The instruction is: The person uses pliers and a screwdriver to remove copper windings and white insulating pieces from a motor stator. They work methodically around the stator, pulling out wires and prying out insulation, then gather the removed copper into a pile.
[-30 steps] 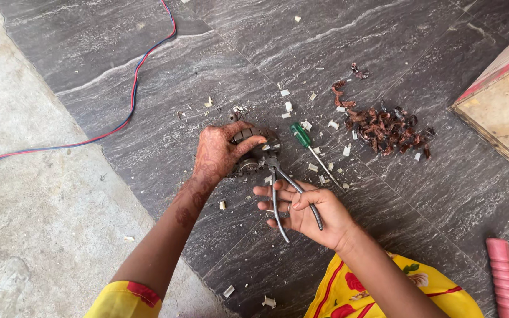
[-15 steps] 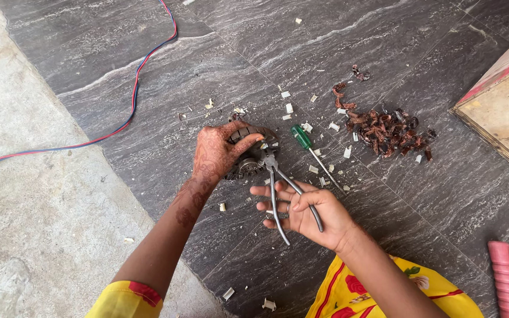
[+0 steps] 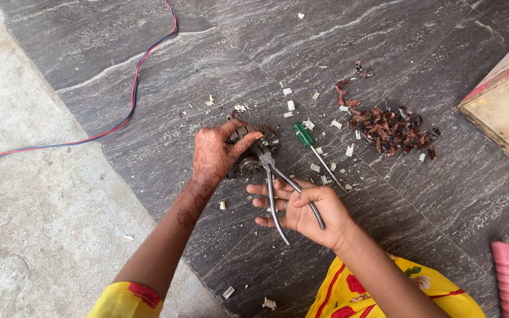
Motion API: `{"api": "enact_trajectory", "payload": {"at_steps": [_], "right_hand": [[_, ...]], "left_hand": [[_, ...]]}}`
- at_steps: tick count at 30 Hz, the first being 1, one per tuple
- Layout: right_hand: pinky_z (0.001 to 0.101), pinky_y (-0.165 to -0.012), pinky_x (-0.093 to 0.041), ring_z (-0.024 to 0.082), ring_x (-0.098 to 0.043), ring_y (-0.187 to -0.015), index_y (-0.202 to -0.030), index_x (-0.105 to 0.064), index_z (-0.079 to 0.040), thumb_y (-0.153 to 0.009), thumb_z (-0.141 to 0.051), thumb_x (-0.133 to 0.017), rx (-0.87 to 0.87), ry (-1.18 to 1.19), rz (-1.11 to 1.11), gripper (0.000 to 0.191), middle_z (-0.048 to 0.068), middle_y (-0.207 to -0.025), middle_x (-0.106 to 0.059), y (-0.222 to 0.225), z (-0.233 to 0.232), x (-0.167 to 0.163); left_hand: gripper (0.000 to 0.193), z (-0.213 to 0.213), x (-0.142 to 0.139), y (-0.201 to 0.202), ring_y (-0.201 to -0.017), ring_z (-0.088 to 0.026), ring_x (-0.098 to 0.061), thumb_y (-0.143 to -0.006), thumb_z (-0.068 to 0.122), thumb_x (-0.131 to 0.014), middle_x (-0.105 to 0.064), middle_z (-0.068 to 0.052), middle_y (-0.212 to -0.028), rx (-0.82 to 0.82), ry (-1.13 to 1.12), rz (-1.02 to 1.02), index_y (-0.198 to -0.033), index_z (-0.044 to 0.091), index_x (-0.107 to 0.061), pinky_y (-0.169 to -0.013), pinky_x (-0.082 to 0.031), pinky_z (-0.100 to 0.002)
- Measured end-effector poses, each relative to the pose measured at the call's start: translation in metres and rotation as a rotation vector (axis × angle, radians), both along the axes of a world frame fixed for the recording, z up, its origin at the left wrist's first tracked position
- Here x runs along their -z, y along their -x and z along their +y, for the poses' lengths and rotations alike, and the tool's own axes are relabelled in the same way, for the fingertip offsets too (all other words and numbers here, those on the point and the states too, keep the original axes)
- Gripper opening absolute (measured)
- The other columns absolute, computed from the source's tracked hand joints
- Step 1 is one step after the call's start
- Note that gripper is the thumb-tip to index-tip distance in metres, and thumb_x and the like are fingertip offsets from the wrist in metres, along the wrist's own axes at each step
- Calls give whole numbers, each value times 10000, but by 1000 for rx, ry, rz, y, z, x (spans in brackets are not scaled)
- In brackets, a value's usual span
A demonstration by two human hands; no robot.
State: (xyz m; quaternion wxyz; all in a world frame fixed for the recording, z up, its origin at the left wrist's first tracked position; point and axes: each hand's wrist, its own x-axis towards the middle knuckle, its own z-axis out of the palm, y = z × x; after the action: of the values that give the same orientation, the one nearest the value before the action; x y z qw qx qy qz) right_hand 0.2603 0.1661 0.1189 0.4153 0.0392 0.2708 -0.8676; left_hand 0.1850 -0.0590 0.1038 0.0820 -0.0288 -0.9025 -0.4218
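A round dark metal motor core (image 3: 248, 150) lies on the dark stone floor. My left hand (image 3: 216, 154) rests over it, thumb and fingers gripping its rim. My right hand (image 3: 301, 209) holds a pair of bare steel pliers (image 3: 278, 185) by the two handles, which are spread apart across my palm. The pliers' jaws touch the core near my left thumb. What the jaws grip is too small to tell.
A green-handled screwdriver (image 3: 316, 150) lies just right of the core. A heap of reddish-brown wire scraps (image 3: 387, 126) sits further right, with white bits scattered about. A red-and-blue cable (image 3: 119, 112) runs across the left. A wooden board (image 3: 502, 112) and a pink ribbed handle (image 3: 508, 277) are at right.
The pliers' handles have spread wider in my right hand. My left thumb has shifted over the core's rim toward the jaws.
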Motion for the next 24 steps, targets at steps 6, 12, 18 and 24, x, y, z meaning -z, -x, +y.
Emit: {"api": "enact_trajectory", "payload": {"at_steps": [6,12,18,24], "right_hand": [[588,-1030,-538,369,-631,-1201,-1080,-671,-9,-715,1,-528,34,-12,-9,392,290,-1399,-596,-1,0,2],[493,-911,-577,370,-638,-1134,-1125,-666,16,-764,-6,-530,33,-27,38,387,314,-1421,-585,14,8,8],[464,-888,-585,345,-645,-1105,-1134,-667,-1,-782,-16,-528,11,-13,75,379,299,-1441,-574,31,10,17],[478,-902,-583,352,-638,-1141,-1152,-655,-8,-789,-22,-522,18,-57,111,386,292,-1454,-568,43,18,19]], "left_hand": [[396,2,4,-3,-636,-161,-773,-842,451,-797,-784,-87,-751,-64,-55,-64,-1053,117,-769,-566,-618,-328],[368,3,14,-3,-636,-170,-771,-838,421,-791,-792,-97,-800,-127,-118,44,-1036,111,-782,-546,-614,-336],[378,7,20,19,-661,-211,-775,-855,436,-811,-790,-117,-817,-180,-83,100,-1018,98,-770,-612,-604,-376],[415,18,3,44,-743,-272,-754,-878,516,-765,-796,-120,-881,22,72,346,-1048,138,-788,-677,-587,-401]]}}
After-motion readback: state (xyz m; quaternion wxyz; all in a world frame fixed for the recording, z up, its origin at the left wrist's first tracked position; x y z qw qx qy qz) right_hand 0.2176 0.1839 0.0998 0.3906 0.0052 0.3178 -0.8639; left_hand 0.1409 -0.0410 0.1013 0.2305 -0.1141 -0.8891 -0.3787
